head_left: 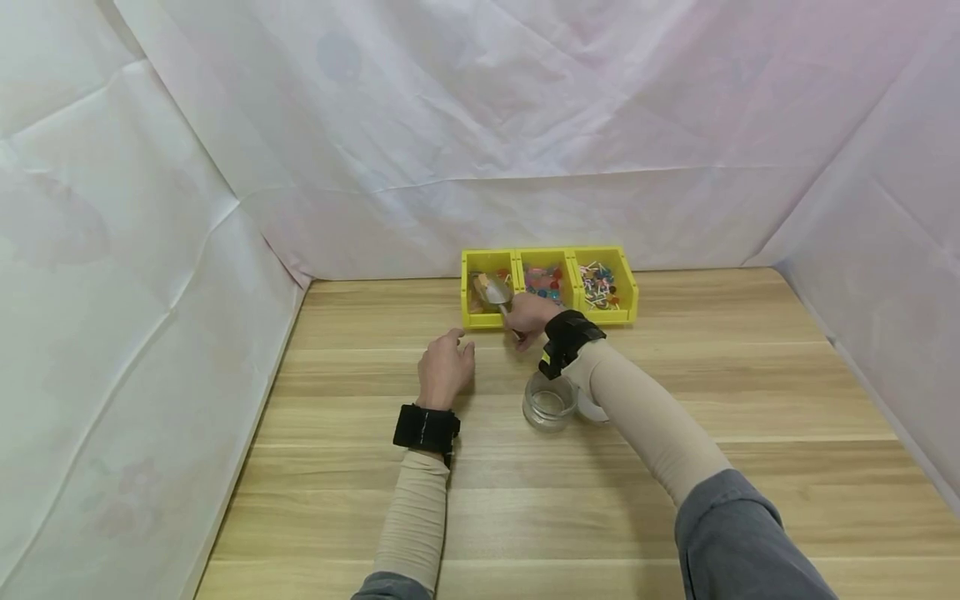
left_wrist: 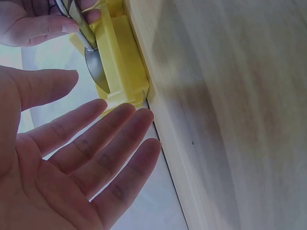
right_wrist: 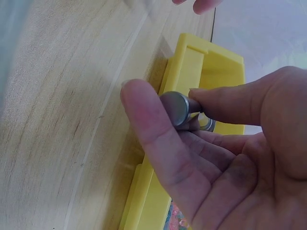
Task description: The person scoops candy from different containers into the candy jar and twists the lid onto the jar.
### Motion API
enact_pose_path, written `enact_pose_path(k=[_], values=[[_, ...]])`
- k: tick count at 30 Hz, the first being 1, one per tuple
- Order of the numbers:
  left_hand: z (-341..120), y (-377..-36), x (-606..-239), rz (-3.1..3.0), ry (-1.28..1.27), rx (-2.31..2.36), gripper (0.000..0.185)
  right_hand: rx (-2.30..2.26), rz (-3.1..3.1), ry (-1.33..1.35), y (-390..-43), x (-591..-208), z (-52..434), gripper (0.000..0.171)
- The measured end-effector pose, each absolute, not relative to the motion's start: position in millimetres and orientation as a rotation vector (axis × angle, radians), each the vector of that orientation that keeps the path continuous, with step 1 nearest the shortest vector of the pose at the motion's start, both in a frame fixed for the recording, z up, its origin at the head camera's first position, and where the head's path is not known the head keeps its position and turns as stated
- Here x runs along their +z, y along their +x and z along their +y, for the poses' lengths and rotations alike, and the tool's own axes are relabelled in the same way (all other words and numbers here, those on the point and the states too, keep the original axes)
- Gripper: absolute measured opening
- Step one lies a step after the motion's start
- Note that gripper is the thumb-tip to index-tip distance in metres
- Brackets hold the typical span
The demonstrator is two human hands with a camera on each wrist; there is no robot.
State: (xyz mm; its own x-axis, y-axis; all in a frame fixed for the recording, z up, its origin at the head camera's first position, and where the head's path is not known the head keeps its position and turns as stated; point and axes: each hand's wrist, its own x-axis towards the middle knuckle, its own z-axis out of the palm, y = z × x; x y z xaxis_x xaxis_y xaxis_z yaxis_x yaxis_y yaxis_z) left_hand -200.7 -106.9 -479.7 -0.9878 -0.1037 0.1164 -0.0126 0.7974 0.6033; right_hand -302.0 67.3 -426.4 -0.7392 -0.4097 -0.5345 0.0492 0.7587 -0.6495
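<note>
My right hand grips the handle of a metal scoop. The scoop's bowl is over the left compartment of a yellow three-part bin. In the right wrist view, the round end of the handle shows between thumb and fingers. Small pushpin-like pieces fill the right compartment, and coloured beads the middle one. My left hand is just in front of the bin's left end, holding nothing; its fingers look straight and spread in the left wrist view.
A clear glass jar stands on the wooden table below my right wrist. Beside it, a whitish round object is partly hidden by my forearm. White cloth hangs behind the bin and along both sides.
</note>
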Motion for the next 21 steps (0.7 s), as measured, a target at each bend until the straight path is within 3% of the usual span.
enact_pose_path(k=[21], values=[[-106.4, -199.4, -480.1, -2.844, 0.094, -0.947, 0.035, -0.848, 2.282, -0.304, -300.5, -430.0, 69.1, 0.019]])
